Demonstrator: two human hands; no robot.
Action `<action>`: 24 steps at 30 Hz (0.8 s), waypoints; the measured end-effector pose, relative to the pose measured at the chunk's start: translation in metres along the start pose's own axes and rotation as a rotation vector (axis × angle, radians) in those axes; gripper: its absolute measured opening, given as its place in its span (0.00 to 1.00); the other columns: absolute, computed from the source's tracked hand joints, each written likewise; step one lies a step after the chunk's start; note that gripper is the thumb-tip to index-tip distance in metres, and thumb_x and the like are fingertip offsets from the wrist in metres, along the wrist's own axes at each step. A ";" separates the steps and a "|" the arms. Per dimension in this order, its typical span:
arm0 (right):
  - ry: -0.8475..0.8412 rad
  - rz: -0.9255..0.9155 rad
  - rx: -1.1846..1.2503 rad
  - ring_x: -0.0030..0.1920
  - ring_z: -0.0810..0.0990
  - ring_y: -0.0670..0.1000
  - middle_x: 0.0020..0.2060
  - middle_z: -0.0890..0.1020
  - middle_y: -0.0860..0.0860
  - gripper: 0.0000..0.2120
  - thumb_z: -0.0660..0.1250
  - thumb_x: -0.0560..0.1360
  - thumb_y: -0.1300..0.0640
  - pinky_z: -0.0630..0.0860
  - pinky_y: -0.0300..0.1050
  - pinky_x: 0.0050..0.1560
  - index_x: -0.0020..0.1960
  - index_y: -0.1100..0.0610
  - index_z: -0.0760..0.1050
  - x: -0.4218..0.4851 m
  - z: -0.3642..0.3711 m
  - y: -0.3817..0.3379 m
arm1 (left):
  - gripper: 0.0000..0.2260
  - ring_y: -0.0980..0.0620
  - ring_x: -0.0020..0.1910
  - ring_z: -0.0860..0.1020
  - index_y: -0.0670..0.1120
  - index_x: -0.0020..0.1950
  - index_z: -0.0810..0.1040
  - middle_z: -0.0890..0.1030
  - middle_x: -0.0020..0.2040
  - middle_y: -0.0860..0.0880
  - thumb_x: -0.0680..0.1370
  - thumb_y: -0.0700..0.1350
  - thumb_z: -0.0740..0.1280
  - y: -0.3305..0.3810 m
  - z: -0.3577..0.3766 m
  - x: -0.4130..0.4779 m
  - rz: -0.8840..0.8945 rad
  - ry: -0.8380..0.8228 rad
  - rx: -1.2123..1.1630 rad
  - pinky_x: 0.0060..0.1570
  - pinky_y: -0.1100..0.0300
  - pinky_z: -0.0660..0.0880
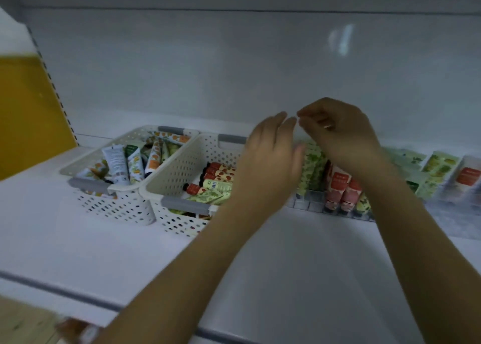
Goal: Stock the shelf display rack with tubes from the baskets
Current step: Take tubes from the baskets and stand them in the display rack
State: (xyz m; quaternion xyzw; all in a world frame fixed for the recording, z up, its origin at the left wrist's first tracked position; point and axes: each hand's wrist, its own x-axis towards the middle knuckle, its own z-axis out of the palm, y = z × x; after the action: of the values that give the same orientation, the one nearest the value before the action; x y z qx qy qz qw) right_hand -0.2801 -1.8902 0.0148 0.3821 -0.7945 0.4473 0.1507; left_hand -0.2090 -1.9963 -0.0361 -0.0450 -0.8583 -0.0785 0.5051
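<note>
Two white perforated baskets stand side by side on the white shelf. The left basket point(109, 203) holds several orange- and green-printed tubes point(135, 165). The right basket point(179, 161) holds red and green tubes point(217, 177). A clear display rack point(312, 204) runs along the shelf to the right, with green tubes point(311, 169) and pink-red tubes point(338, 190) standing in it. My left hand point(270, 161) hovers above the rack's left end with fingers straight and nothing in it. My right hand point(338, 130) is raised beside it, fingers loosely curled, and no tube shows in it. The fingertips of both hands nearly meet.
More green and red tubes point(440, 172) fill the rack's far right. A yellow panel point(28, 114) closes the shelf on the left. The white back wall point(234, 70) rises behind everything. The shelf's front edge point(78, 297) runs across the lower left.
</note>
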 end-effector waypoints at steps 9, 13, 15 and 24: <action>-0.722 0.031 -0.146 0.52 0.77 0.45 0.49 0.78 0.45 0.10 0.68 0.74 0.53 0.70 0.31 0.46 0.55 0.52 0.78 0.019 0.087 -0.021 | 0.15 0.49 0.57 0.73 0.44 0.65 0.72 0.76 0.62 0.45 0.81 0.47 0.58 -0.108 -0.064 -0.007 -0.382 -0.938 -0.046 0.43 0.67 0.63; -0.925 0.111 -0.306 0.58 0.74 0.47 0.60 0.76 0.47 0.18 0.71 0.71 0.56 0.69 0.39 0.57 0.61 0.54 0.76 0.025 0.110 -0.013 | 0.14 0.50 0.56 0.74 0.47 0.64 0.74 0.76 0.62 0.47 0.79 0.47 0.62 -0.127 -0.054 -0.019 -0.417 -1.147 0.047 0.49 0.65 0.66; -0.984 0.126 -0.424 0.62 0.72 0.49 0.63 0.74 0.48 0.21 0.71 0.71 0.56 0.68 0.40 0.57 0.63 0.53 0.74 0.029 0.113 -0.016 | 0.16 0.49 0.59 0.73 0.47 0.65 0.73 0.75 0.63 0.47 0.78 0.48 0.63 -0.128 -0.051 -0.019 -0.429 -1.192 0.094 0.54 0.62 0.67; -1.042 0.043 -0.798 0.59 0.74 0.54 0.62 0.75 0.52 0.20 0.68 0.74 0.53 0.72 0.48 0.59 0.64 0.58 0.73 0.030 0.129 -0.017 | 0.17 0.50 0.59 0.74 0.46 0.65 0.75 0.77 0.61 0.47 0.77 0.48 0.65 -0.133 -0.045 -0.022 -0.436 -1.174 0.053 0.58 0.60 0.69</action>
State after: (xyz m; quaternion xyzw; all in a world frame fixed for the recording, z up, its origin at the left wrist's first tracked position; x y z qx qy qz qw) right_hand -0.2741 -2.0161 -0.0284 0.4476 -0.8758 -0.1223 -0.1328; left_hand -0.1799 -2.1350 -0.0457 0.1082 -0.9838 -0.1206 -0.0773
